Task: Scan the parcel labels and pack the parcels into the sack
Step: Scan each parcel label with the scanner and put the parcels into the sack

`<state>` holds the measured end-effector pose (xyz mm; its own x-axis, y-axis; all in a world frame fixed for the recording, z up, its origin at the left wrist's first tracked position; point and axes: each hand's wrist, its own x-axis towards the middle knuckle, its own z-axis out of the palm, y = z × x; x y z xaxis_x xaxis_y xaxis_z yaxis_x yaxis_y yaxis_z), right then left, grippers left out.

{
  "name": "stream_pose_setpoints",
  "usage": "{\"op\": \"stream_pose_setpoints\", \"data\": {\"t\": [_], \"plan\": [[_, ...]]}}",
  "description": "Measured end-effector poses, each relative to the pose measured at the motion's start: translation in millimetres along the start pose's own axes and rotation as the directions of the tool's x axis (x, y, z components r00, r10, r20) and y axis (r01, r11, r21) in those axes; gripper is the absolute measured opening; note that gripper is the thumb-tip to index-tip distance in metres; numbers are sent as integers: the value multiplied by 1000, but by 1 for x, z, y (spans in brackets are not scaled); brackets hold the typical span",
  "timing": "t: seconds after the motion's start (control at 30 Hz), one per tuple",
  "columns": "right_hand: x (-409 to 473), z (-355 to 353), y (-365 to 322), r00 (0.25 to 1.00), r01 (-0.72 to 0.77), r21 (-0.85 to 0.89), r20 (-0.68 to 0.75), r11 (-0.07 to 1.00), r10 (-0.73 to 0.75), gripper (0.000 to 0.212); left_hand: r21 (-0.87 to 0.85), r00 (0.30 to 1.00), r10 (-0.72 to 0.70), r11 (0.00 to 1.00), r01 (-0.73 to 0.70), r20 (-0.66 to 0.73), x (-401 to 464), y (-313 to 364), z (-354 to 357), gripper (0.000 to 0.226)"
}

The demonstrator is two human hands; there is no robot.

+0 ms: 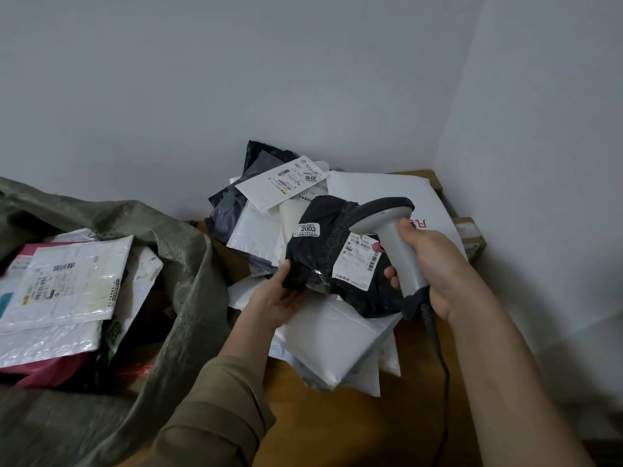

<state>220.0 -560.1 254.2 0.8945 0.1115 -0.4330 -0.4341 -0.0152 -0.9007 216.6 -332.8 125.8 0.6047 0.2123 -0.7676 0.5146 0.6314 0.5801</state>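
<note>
— Where the wooden desk point(337, 416) meets the two grey walls, heaped with parcels: white mailers, dark bags, one labelled 3010 point(283, 183) at the top of the pile.

— And the task's own parcel?

— Black plastic parcel point(337, 251), on top of the heap near its front, marked 2003 on a small sticker, with a larger white shipping label point(359, 261) beside it. Pinched at its lower left corner by the left hand point(279, 298), thumb on top, fingers curled beneath.

— Right hand?

— Right hand point(435, 264) wrapped tight round the grip of a grey barcode scanner point(387, 227), head aimed down and left over the label, just above it. Black cable point(438, 352) trailing from the butt down toward the bottom edge.

— Room to move?

— Bare desk only at the near strip, between the heap and the lower frame. Corner closed in behind and to the right. Left of the desk, touching its edge, the green woven sack point(175, 264), mouth gaping, already holding a clear-wrapped labelled mailer point(67, 278) and pink packets.

— Hard to make out?

— Print on most labels too small to read. Cardboard boxes point(468, 234) at the right wall mostly buried under a big white mailer point(387, 187). Sack's bottom and left side cut off by the frame.
</note>
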Motion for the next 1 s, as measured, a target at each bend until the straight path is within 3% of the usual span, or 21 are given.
{"op": "stream_pose_setpoints", "data": {"t": [0.1, 0.23, 0.5, 0.67, 0.77, 0.87, 1.0], "plan": [[1, -5, -1, 1000, 2, 9, -21, 1000, -2, 40, -38, 994, 87, 995, -89, -63, 8, 3, -3, 43], [2, -12, -3, 999, 16, 23, -50, 1000, -15, 43, 26, 996, 80, 997, -79, -40, 11, 8, 6, 28], [5, -20, 0, 997, 7, 26, -73, 1000, -5, 43, 238, 990, 71, 971, -41, -119, 19, 14, 8, 36], [7, -19, 1, 997, 0, 30, -75, 1000, 3, 41, 96, 927, 247, 969, -229, -283, 16, 17, -1, 36], [6, -14, 1, 997, -17, 19, -73, 1000, 18, 40, 23, 898, 217, 974, -226, -384, 15, 6, -6, 33], [6, -4, -2, 999, -23, 22, -47, 1000, 24, 32, -41, 958, 142, 987, -157, -248, 8, -1, -7, 42], [7, 7, -5, 1000, -30, 3, -9, 1000, 30, 36, -16, 983, 139, 990, -142, -119, -5, 6, -6, 11]]}}
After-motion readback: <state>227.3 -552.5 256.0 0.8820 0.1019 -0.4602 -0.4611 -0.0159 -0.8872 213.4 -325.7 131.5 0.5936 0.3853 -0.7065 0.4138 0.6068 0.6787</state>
